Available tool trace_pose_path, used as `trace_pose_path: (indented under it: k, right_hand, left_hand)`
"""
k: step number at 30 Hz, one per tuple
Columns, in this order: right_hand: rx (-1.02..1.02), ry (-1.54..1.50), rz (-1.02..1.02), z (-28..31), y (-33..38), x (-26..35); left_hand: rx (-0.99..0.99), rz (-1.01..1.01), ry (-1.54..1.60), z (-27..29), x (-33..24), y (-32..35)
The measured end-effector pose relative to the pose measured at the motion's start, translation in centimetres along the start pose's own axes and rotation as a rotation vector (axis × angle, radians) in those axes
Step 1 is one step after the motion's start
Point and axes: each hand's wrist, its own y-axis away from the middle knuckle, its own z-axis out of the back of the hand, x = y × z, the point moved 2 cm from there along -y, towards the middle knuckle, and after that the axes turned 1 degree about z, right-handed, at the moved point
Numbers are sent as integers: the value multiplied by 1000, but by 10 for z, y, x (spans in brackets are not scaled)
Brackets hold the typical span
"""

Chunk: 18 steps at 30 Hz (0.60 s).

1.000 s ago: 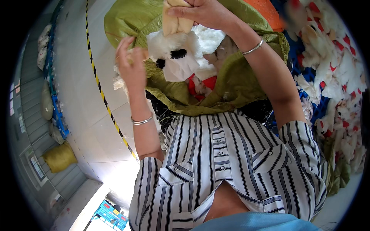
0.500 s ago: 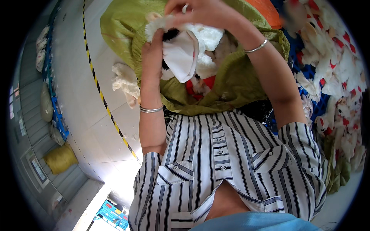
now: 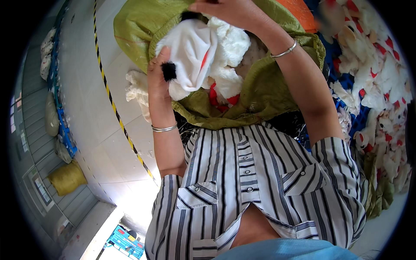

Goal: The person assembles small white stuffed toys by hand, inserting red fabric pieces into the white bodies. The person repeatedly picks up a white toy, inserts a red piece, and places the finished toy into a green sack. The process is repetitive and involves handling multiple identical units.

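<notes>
Plush piece [image 3: 190,52], white with black furry patches and a red mark, lies between the two hands over the sack's mouth. Its long axis runs from near the right fingertips down past the left thumb, the narrower end pointing toward the wearer. Left hand [image 3: 158,80] grips its left edge, thumb on top beside the lower black patch [image 3: 169,71]. Right hand [image 3: 232,14] is by the upper black patch [image 3: 190,16]; its fingers are blurred at the picture's edge, so I cannot tell whether they pinch anything.

Beneath both hands, the olive sack [image 3: 264,102] gapes open, with fluffy white plush [image 3: 229,41] below the right fingers and red pieces [image 3: 213,94] nearer the wearer. Right of the right forearm, white and red pieces [image 3: 381,108] heap against blue latticework [image 3: 357,128].
</notes>
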Motion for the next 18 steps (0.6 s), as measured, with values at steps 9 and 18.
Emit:
trace_pose_path:
  k: [9,18]
  right_hand:
    - [303,23,-45,-57,11,-11]
    - [526,-92,-167,-48,4,-15]
  left_hand:
    - [-44,-184,319,-5,-3,-24]
    - [-90,-230,360,-23,-23,-18]
